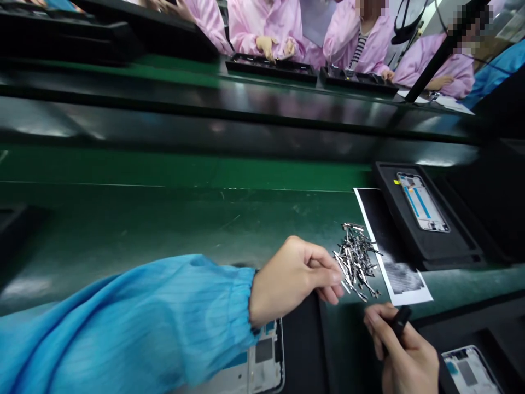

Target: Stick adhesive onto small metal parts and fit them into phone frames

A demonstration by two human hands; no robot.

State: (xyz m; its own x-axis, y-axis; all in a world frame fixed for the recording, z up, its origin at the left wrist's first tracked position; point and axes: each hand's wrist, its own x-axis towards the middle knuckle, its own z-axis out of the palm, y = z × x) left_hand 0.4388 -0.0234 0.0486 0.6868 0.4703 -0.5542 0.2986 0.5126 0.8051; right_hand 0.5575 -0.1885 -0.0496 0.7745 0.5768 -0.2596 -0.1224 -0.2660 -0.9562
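Observation:
My left hand (297, 276), in a blue sleeve, reaches to the left edge of a pile of small metal strips (356, 260). Thumb and fingers are pinched together; whether a strip is between them is too small to tell. Just below the pile, my right hand (404, 350) is closed around a black pen-like tool (401, 322), whose lower part is hidden by the fingers. Under my left forearm lies a silver phone frame (266, 364), partly covered by the sleeve. Another phone frame (470, 372) sits in a dark tray beside my right hand.
A white-edged printed sheet (397, 282) lies right of the pile, partly under a black foam tray (445, 249) holding a phone frame (424, 202) with blue strips. Across the green bench (184, 219), several people in pink coats (266, 24) work at black trays (270, 68).

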